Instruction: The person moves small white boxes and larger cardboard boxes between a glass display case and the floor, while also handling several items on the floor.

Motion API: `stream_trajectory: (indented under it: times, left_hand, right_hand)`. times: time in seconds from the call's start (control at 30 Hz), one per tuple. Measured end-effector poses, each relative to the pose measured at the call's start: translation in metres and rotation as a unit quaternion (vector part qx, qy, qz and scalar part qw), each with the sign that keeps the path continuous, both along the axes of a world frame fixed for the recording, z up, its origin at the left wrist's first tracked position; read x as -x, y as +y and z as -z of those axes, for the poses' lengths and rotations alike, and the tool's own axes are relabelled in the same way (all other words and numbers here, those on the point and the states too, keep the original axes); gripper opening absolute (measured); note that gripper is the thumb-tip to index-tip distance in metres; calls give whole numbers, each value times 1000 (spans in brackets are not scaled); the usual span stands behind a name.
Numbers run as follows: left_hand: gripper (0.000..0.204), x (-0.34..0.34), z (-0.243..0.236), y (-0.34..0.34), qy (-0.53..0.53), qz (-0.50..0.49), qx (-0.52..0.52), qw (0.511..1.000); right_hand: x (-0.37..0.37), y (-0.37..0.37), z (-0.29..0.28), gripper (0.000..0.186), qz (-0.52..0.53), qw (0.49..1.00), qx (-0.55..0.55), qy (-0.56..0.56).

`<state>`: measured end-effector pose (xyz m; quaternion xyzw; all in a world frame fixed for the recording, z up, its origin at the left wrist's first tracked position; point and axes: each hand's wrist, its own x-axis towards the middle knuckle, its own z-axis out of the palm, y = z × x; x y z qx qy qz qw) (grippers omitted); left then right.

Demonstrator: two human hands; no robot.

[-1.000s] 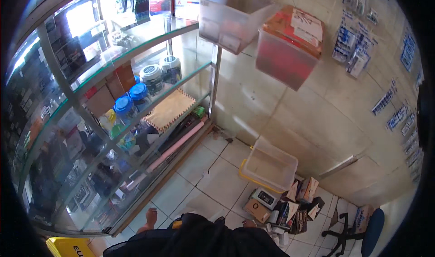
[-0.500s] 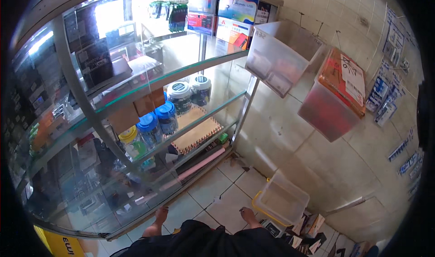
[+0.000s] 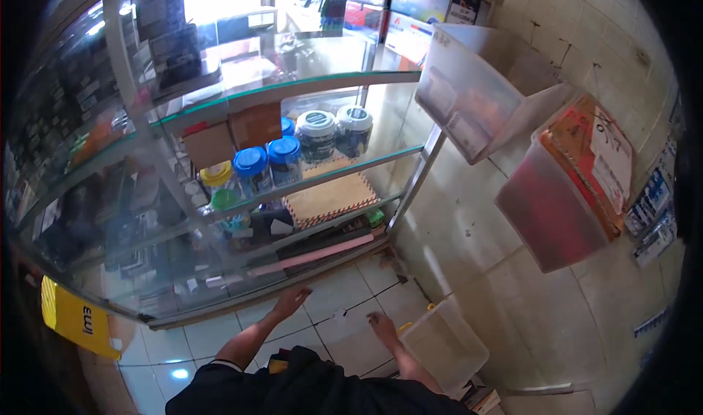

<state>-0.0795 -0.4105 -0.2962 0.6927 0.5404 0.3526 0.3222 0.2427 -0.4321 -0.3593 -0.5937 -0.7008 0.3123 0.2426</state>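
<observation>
Over the tiled floor (image 3: 337,349), my left hand (image 3: 294,299) reaches out in front of the lowest part of the glass display cabinet (image 3: 322,266). Its fingers look stretched and loosely bent, with nothing visible in them. My right hand (image 3: 381,328) is also empty, fingers slightly curled and apart, just left of a clear plastic tub (image 3: 447,345) with yellow handles. Whether it touches the tub I cannot tell. A tiny pale scrap (image 3: 340,314) lies on the floor between both hands.
Glass shelves hold lidded jars (image 3: 316,133), a striped-edge envelope (image 3: 333,195) and boxes (image 3: 417,5). Two translucent bins, one open (image 3: 469,107) and one topped with an orange package (image 3: 586,144), hang on the right wall. A yellow bag (image 3: 77,316) stands at the left.
Both my hands have moved forward and up from near my body, so more of my forearms shows. My view has shifted, bringing the yellow bag further into sight.
</observation>
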Motion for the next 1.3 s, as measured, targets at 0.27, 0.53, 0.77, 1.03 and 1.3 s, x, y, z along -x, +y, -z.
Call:
stream_trajectory:
  times: [0.27, 0.53, 0.77, 1.03, 1.3]
  left_hand:
    - [16, -45, -186, 72, -205, -9, -108, 973]
    - [29, -44, -272, 167, -328, -143, -313, 880]
    - [46, -19, -278, 277, -313, -297, -386, 816]
    - [63, 28, -291, 364, -221, -471, -334, 786]
    - [60, 53, -279, 383, -119, -420, -317, 842]
  right_hand:
    - [74, 120, -203, 11, -30, 963, -218, 157]
    - [147, 220, -317, 12, -82, 869, -367, 322]
    - [207, 316, -353, 19, -110, 875, -314, 353]
    - [264, 395, -358, 29, -138, 858, -211, 448]
    - [294, 436, -359, 48, -189, 877, -119, 424]
